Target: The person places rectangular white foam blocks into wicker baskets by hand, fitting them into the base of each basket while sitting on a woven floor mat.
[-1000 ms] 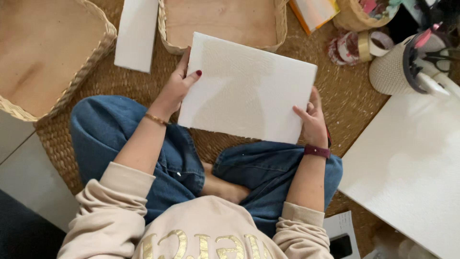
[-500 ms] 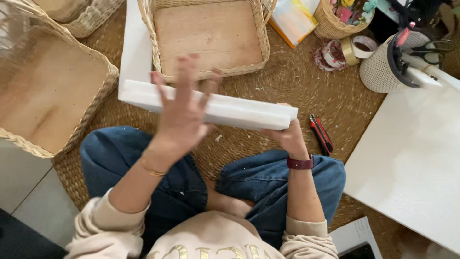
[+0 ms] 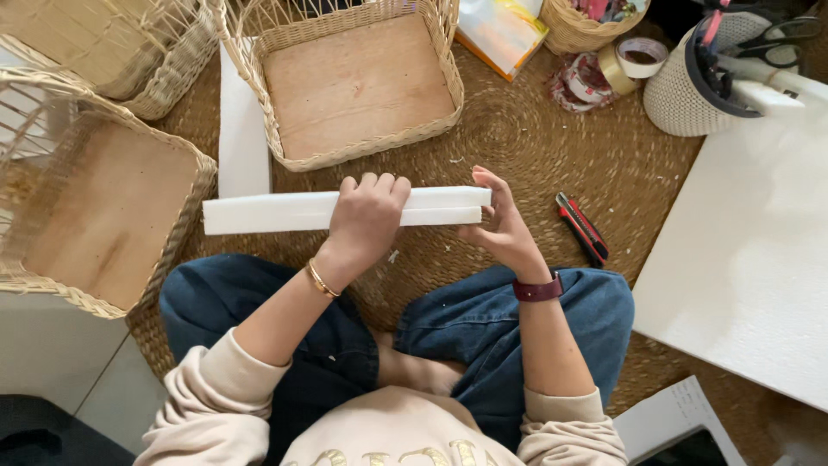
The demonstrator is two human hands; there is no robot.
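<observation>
White foam board (image 3: 285, 211), flat-faced a second ago, now sits edge-on above our lap. Left hand (image 3: 366, 216) clamps over its middle; right hand (image 3: 500, 226) pinches the end, near the red utility knife (image 3: 582, 229).

Home craft corner, woven floor mat (image 3: 517, 138); wicker baskets (image 3: 362, 86), tape rolls (image 3: 634, 60) (scissors (image 3: 780, 34) nearby)

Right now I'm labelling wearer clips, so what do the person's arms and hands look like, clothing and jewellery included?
Both arms wear pale beige sweatshirt sleeves pushed up toward the elbows. The left hand has a thin gold bangle at the wrist. The right hand has a dark maroon wristband, like a watch strap. No gloves or rings show.
</observation>
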